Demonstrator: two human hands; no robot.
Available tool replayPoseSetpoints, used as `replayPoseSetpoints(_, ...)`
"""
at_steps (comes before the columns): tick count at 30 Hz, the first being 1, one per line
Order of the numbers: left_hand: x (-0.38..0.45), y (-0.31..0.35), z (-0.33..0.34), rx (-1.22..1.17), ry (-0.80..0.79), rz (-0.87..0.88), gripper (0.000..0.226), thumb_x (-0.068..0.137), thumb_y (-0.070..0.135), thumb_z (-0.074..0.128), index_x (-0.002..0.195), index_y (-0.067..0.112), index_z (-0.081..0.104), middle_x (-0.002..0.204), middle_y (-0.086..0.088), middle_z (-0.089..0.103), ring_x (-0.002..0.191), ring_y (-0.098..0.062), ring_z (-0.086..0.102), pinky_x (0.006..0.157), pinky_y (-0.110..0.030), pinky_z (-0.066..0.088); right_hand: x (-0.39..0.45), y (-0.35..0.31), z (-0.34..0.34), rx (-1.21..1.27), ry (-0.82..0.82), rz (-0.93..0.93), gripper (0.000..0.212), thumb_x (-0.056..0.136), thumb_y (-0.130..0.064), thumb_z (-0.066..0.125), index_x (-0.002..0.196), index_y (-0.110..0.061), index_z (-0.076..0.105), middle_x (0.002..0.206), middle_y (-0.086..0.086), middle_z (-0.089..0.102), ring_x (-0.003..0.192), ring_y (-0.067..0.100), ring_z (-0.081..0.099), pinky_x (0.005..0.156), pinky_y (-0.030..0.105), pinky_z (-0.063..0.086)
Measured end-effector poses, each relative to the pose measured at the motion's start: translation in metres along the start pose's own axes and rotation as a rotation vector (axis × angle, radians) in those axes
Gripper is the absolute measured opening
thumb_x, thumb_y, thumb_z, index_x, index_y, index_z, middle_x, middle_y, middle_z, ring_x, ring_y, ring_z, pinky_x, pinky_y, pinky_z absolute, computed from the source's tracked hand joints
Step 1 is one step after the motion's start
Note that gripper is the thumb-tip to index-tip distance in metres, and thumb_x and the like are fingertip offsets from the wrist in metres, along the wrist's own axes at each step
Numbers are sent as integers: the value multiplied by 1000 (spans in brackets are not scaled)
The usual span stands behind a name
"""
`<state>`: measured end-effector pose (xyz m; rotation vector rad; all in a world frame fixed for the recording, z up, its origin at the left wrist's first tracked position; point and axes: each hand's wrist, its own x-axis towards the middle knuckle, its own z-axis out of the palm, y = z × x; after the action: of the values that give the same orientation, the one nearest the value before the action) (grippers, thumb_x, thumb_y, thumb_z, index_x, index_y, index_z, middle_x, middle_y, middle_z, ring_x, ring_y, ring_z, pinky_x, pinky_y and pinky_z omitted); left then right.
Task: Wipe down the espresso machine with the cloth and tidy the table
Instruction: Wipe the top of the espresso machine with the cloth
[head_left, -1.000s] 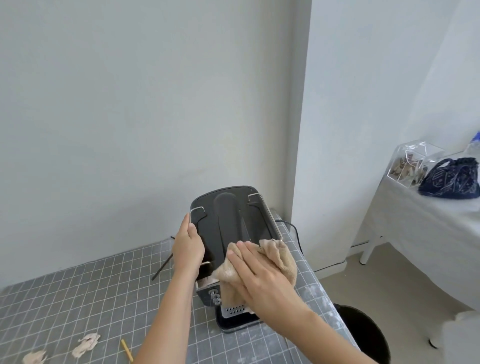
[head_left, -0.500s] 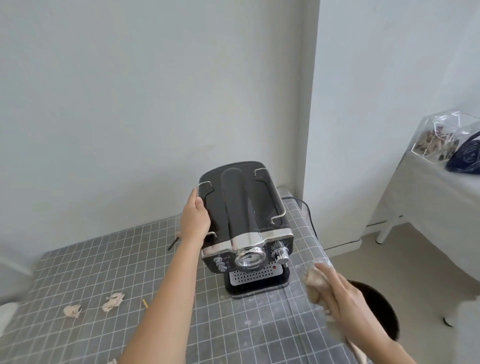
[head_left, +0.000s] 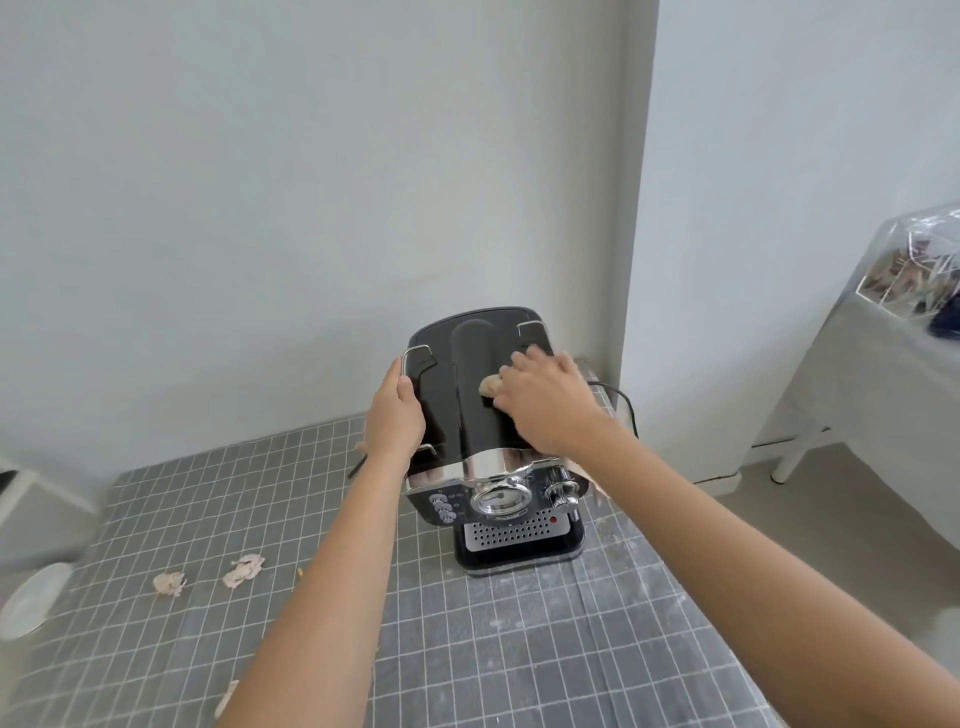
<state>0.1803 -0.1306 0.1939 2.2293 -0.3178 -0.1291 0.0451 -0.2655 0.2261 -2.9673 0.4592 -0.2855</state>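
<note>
A black and chrome espresso machine (head_left: 475, 374) stands at the far right of the grey checked table (head_left: 519, 649), close to the wall. My left hand (head_left: 395, 418) grips its left side by the wire rail. My right hand (head_left: 550, 405) presses a beige cloth (head_left: 489, 385) flat on the machine's black top, toward the right side. Most of the cloth is hidden under the hand. Crumpled tissue scraps (head_left: 244, 570) lie on the table to the left, with another scrap (head_left: 169, 583) beside them.
A black power cord (head_left: 621, 397) runs off behind the machine on the right. A white round dish (head_left: 31, 597) sits at the table's left edge. A second covered table (head_left: 893, 405) with a clear box stands on the right across a floor gap.
My right hand took the cloth from the machine's front down off the table's right edge, then brought it back up onto the machine's top. The left hand kept its hold.
</note>
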Motion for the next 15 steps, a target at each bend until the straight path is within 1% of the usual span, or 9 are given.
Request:
replayPoseSetpoints(1, 2, -2, 1, 11, 2, -13, 46, 103, 28, 22, 146, 31, 37, 146, -1, 48, 132, -28, 45, 113, -52, 28, 2, -1, 5, -45, -45, -11, 31, 101, -29, 41, 120, -10, 57, 130, 10, 56, 127, 27, 44, 106, 44, 35)
replayPoseSetpoints(3, 3, -4, 2, 31, 8, -23, 46, 102, 32, 20, 144, 36, 37, 141, -1, 53, 127, -31, 49, 110, -58, 28, -7, 0, 5, -57, -37, -56, 33, 101, -33, 38, 115, -12, 60, 122, 5, 60, 122, 23, 50, 107, 44, 31)
replayPoseSetpoints(6, 2, -7, 3, 35, 17, -22, 46, 102, 33, 21, 144, 35, 37, 140, -1, 54, 128, -31, 49, 111, -60, 26, -30, 10, -1, -35, -20, -215, 25, 100, -28, 41, 100, -20, 64, 105, -1, 64, 110, 20, 56, 105, 42, 33)
replayPoseSetpoints(8, 3, -8, 4, 17, 10, -16, 46, 102, 33, 21, 145, 33, 37, 142, 0, 52, 130, -30, 47, 112, -60, 25, -34, 14, -6, -5, -86, -270, 25, 101, -26, 40, 99, -20, 64, 106, -2, 65, 110, 20, 57, 109, 42, 35)
replayPoseSetpoints(9, 3, -8, 4, 9, 6, -14, 46, 102, 33, 21, 144, 34, 38, 143, 0, 51, 131, -29, 46, 112, -60, 25, -29, 15, -7, 7, -123, -263, 25, 102, -25, 39, 97, -18, 62, 104, -1, 64, 107, 21, 58, 105, 42, 39)
replayPoseSetpoints(11, 5, -9, 3, 5, 3, -8, 46, 101, 34, 21, 144, 35, 38, 143, 0, 51, 131, -29, 46, 111, -60, 25, -9, 16, -5, 25, -167, -219, 20, 100, -23, 40, 87, -16, 53, 92, -2, 58, 91, 23, 59, 88, 41, 49)
replayPoseSetpoints(12, 6, -9, 3, 0, 2, -13, 46, 101, 34, 21, 144, 35, 37, 144, 0, 51, 131, -29, 46, 111, -59, 25, 2, 15, -3, 13, -183, -191, 16, 99, -21, 44, 84, -17, 49, 88, -2, 53, 87, 22, 58, 81, 40, 51)
replayPoseSetpoints(14, 7, -8, 3, -11, 0, -24, 46, 101, 34, 21, 144, 37, 37, 144, 1, 50, 130, -28, 47, 111, -59, 26, 21, 9, 1, -23, -147, -131, 10, 96, -20, 48, 87, -16, 52, 88, -1, 51, 90, 20, 60, 75, 39, 50)
replayPoseSetpoints(15, 6, -8, 3, -17, 0, -23, 46, 101, 34, 20, 144, 38, 37, 143, 2, 52, 129, -28, 48, 111, -60, 26, 28, 4, 0, -18, -96, -64, 13, 97, -20, 45, 89, -16, 55, 86, 0, 52, 90, 21, 62, 71, 38, 47)
